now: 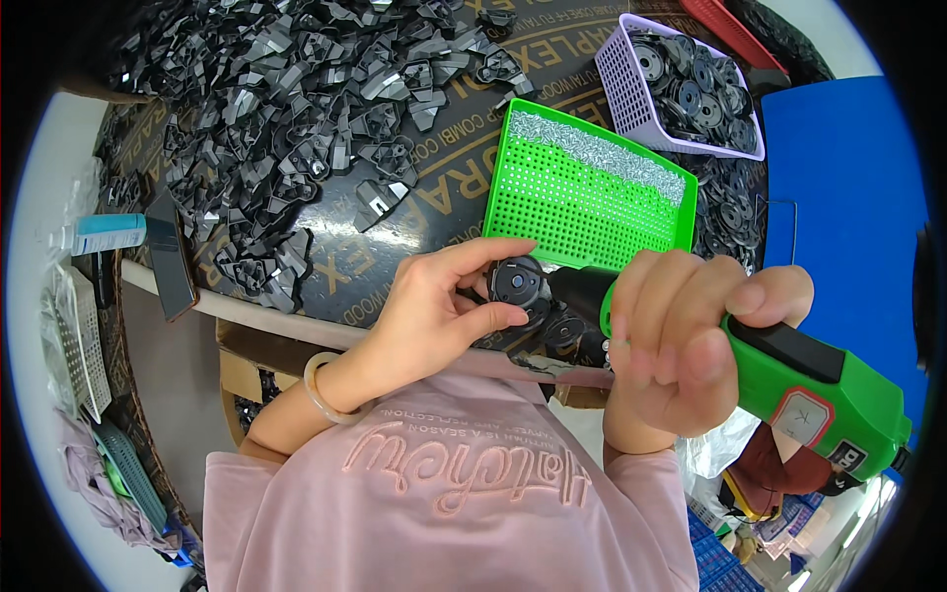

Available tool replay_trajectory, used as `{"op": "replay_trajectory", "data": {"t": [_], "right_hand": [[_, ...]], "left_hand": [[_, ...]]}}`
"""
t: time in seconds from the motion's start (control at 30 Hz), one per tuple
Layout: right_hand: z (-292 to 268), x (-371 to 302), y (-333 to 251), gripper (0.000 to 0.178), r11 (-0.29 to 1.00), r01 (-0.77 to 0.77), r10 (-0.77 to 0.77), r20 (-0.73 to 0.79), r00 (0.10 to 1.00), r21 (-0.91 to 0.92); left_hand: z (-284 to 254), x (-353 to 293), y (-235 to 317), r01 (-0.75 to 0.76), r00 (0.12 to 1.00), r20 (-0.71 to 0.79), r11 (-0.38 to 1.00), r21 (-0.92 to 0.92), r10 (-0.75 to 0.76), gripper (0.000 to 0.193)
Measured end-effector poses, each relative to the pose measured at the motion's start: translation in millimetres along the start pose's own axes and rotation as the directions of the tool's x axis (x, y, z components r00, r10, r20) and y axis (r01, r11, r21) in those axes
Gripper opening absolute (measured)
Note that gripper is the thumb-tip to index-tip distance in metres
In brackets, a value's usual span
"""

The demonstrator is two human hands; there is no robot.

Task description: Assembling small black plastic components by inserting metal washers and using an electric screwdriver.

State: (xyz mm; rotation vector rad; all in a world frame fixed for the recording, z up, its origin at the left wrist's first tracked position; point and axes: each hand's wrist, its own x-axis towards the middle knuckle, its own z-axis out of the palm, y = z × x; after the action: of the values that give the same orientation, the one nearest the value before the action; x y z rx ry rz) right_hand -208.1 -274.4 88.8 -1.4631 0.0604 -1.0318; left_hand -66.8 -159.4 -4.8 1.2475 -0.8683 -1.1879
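Between the thumb and fingers of my left hand (426,301) is a round black plastic part (517,283) with a small hole at its centre. My right hand (676,340) is wrapped round a green electric screwdriver (838,395). The screwdriver's black nose points left and comes close to the round part; whether its tip touches cannot be made out. Just beyond my hands lies a green perforated tray (582,212), with many small silver screws (592,148) heaped along its far side. More round black parts (564,331) lie by the table's near edge, under and beside the held one.
A large pile of angular black plastic pieces (286,118) covers the far left of the table. A lilac basket (617,84) of round black discs stands at the far right, with loose discs (728,202) beside it. A phone (171,259) and a blue bottle (109,235) lie at the left.
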Motion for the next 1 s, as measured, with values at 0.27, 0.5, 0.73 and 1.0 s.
{"op": "replay_trajectory", "data": {"t": [0.27,0.5,0.73,1.0], "right_hand": [[5.5,-2.0,-1.6,0.024,1.000,-0.012,0.012,0.002,1.000,0.019],[2.1,-1.7,-12.3,0.023,1.000,-0.015,0.015,0.036,0.999,0.013],[12.9,-8.0,-15.5,0.024,1.000,0.017,-0.015,-0.058,0.998,0.021],[17.6,-10.5,-18.3,0.023,0.997,-0.006,0.014,-0.093,0.996,0.079]], "left_hand": [[-0.4,0.0,4.7,0.006,1.000,-0.003,0.997,0.073,-0.006,0.051],[-5.1,-3.0,8.9,0.041,0.996,-0.078,0.998,-0.045,-0.045,0.036],[-6.6,-1.1,17.1,-0.155,0.985,-0.019,0.932,0.328,0.171,0.018],[-2.8,-0.5,10.8,-0.213,0.966,-0.084,0.936,0.280,0.245,0.010]]}}
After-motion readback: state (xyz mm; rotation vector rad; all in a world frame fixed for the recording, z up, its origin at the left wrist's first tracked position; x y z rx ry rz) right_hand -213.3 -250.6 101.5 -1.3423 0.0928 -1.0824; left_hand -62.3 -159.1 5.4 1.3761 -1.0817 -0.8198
